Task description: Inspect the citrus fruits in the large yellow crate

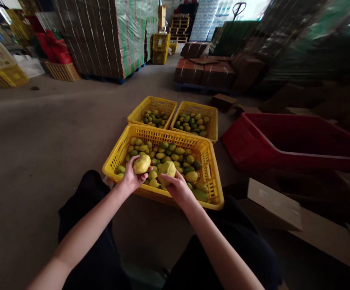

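Observation:
My left hand (130, 175) is wrapped round a yellow lemon (142, 164), its thumb on the near side. In my right hand (178, 186) sits a second, knobbly yellow lemon (167, 169), gripped between thumb and fingers. Both hands are just above the near part of a yellow plastic crate (175, 137). Inside that crate lie many loose lemons, some yellow and some green, such as a green one (199, 195) at the near right corner. The fingers under each held fruit are partly hidden.
Behind stand two more yellow crates, left (136, 113) and right (213, 121), holding similar fruit. A red tub (253, 141) is at the right, with cardboard (273, 201) nearer me. Wrapped pallet stacks (93, 36) and flat boxes (205, 74) stand farther back on the floor.

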`<action>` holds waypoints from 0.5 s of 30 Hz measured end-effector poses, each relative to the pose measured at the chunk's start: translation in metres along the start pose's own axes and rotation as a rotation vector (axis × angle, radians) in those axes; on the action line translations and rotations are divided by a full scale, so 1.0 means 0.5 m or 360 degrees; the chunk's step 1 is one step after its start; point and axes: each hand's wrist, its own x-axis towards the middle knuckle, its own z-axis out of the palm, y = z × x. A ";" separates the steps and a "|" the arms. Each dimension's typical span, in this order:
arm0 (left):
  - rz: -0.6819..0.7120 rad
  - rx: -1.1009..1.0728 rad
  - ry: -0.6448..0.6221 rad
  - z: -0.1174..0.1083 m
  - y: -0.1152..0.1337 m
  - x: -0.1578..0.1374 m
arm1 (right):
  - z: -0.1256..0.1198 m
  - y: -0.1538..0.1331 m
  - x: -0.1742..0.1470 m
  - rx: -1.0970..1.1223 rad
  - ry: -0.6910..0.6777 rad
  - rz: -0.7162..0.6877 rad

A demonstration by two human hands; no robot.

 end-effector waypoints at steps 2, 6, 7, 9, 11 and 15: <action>-0.0037 -0.0026 -0.0062 -0.004 0.001 0.003 | 0.003 -0.004 -0.007 -0.0091 0.0015 0.0020; 0.0035 0.0051 -0.0119 -0.005 -0.004 0.009 | 0.006 -0.004 -0.012 -0.0245 0.0015 -0.0014; 0.0090 0.0093 -0.0106 -0.004 -0.006 0.010 | 0.005 -0.002 -0.011 -0.0282 0.0013 -0.0036; 0.0234 0.0172 -0.0048 0.001 -0.011 0.013 | 0.002 0.001 -0.008 -0.0348 0.0011 -0.0097; 0.0427 0.0225 0.0000 0.004 -0.015 0.014 | -0.003 0.002 -0.004 -0.0410 0.0012 -0.0202; 0.0756 0.0368 -0.0046 0.001 -0.014 0.005 | -0.020 -0.012 0.005 -0.0723 0.0124 -0.0737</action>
